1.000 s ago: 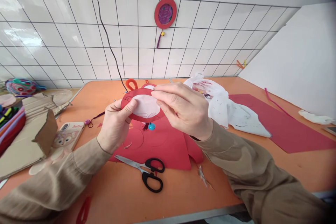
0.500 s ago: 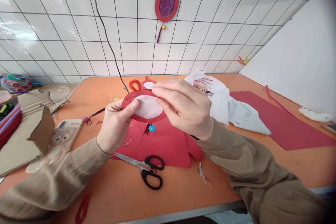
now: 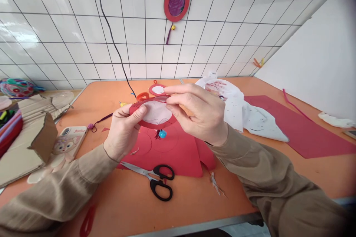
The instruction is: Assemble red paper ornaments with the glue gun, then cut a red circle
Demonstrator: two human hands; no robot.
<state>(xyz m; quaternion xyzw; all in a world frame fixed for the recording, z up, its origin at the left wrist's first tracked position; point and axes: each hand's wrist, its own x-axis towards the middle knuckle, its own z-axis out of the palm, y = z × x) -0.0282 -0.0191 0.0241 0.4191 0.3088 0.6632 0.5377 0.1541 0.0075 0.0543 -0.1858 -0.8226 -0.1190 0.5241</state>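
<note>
**Pinched from both sides!**

Above the bench (image 3: 194, 203), here's the white-centred red disc (image 3: 155, 113): left hand (image 3: 121, 130) clamps fingers on its left rim, right hand (image 3: 202, 113) pinches the upper right edge. Steady left, light right should prevent creases.

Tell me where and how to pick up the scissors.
Probably by the black handles, coming from the near right: the scissors seem to lie flat, loops facing that way, while the blades point left and away.
</note>
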